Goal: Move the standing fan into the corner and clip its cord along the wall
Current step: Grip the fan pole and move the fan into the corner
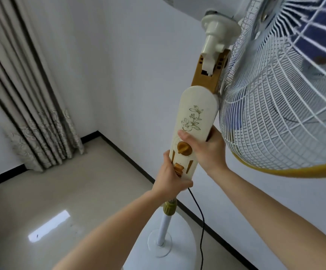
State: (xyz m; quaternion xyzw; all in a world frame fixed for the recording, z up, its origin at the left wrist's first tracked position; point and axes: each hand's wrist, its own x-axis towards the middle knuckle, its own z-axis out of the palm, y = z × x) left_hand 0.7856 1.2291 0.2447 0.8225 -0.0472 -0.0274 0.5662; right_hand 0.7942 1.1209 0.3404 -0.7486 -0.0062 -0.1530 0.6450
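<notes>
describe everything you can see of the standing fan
The standing fan has a cream plastic-looking housing with a flower print, a brown knob, a white wire cage with a yellow rim, blue blades, a white pole and a round white base. It is close to the wall. The left hand grips the housing's lower end, the right hand higher up. A black cord hangs below.

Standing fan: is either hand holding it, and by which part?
Both hands grip the standing fan by its cream control housing: the left hand at the lower end beside the orange buttons, the right hand higher, level with the round knob.
</notes>
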